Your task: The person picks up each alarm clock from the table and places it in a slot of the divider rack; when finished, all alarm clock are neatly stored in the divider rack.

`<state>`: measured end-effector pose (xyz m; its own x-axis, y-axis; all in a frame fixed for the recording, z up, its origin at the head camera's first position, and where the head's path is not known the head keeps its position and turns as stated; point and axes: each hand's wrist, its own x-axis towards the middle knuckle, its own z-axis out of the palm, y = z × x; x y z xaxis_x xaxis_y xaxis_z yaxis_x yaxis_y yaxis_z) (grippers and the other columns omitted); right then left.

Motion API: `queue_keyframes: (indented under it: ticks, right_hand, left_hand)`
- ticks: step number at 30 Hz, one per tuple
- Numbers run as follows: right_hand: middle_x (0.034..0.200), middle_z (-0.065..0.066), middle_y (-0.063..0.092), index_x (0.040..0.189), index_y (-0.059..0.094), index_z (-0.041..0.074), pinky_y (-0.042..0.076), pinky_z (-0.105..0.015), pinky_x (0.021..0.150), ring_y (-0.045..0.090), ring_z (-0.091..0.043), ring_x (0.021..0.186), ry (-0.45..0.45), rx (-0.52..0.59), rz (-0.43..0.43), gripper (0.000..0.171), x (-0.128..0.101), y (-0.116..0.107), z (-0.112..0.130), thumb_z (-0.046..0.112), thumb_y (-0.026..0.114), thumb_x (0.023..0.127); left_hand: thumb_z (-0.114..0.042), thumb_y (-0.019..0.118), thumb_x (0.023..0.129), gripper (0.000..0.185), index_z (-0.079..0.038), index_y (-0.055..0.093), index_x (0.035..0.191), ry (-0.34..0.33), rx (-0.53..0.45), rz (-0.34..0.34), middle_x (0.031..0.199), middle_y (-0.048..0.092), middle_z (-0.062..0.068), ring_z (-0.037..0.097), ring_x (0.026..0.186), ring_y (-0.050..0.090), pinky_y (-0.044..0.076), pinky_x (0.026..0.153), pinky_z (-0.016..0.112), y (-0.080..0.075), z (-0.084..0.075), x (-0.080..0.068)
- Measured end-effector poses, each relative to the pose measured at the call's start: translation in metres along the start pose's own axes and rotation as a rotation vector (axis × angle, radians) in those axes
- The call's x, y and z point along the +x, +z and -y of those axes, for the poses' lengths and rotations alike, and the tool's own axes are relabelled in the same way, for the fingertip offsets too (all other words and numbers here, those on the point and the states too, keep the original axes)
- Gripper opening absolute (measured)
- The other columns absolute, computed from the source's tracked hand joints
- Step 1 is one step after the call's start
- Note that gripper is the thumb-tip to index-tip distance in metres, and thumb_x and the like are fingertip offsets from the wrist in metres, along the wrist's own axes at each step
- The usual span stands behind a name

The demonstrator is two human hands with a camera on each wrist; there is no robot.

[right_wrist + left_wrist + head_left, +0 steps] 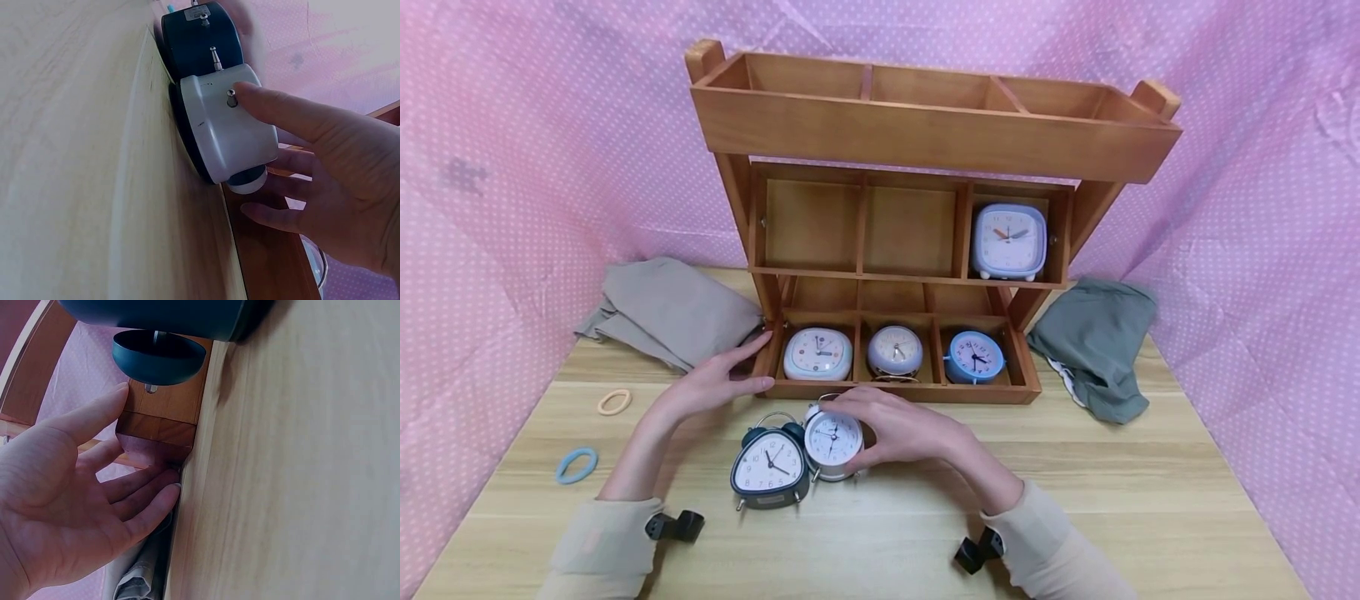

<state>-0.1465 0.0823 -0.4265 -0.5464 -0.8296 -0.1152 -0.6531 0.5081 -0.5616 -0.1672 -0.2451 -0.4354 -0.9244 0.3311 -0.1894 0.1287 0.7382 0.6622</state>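
The white clock (833, 439) is round, with a white dial, black numerals and 2 silver feet. It lies dial up on the table (895, 550), roughly midway between the left and right edges, feet away from the rack (925, 133), its side against the dark clock (771, 464); the right hand (898, 425) grips it. The rack, brown wood, stands upright toward the table's far edge, its top tray split into 3; the left hand (718, 385) touches its left end.

Head view looks down; sideways wrist close-ups share the dark clock (197, 40) (seemingly; left crops it).
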Motion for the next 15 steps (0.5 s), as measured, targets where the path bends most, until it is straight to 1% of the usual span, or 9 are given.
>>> queue_keyframes:
  ticks: [5,9,15]
  right_hand:
    - [0.156,-0.001,0.051,0.154,0.049,0.021,0.039,-0.045,0.124,0.043,-0.020,0.149,0.006,-0.018,-0.008,0.084,0.0003,0.0003,0.0009,0.046,0.085,0.083]
    - [0.151,-0.002,0.057,0.150,0.055,0.018,0.042,-0.042,0.122,0.048,-0.020,0.143,-0.026,-0.037,-0.040,0.082,0.0009,0.0000,0.0018,0.044,0.089,0.079]
    - [0.142,-0.001,0.063,0.142,0.062,0.018,0.050,-0.039,0.113,0.057,-0.018,0.132,-0.076,-0.106,-0.094,0.081,0.0009,0.0007,0.0001,0.047,0.093,0.072]
  left_hand:
    - [-0.052,0.062,0.099,0.083,-0.023,0.022,0.166,0.002,0.003,-0.001,0.168,0.024,0.028,0.055,0.152,0.026,0.027,0.119,0.073,0.0001,-0.0004,-0.0001]
    - [-0.052,0.062,0.100,0.082,-0.024,0.022,0.166,-0.001,0.004,-0.002,0.168,0.024,0.028,0.055,0.151,0.026,0.027,0.119,0.073,0.0001,-0.0003,-0.0001]
    - [-0.051,0.062,0.100,0.082,-0.025,0.022,0.166,-0.005,-0.002,0.000,0.168,0.024,0.027,0.055,0.152,0.026,0.027,0.119,0.073,0.0006,0.0006,-0.0003]
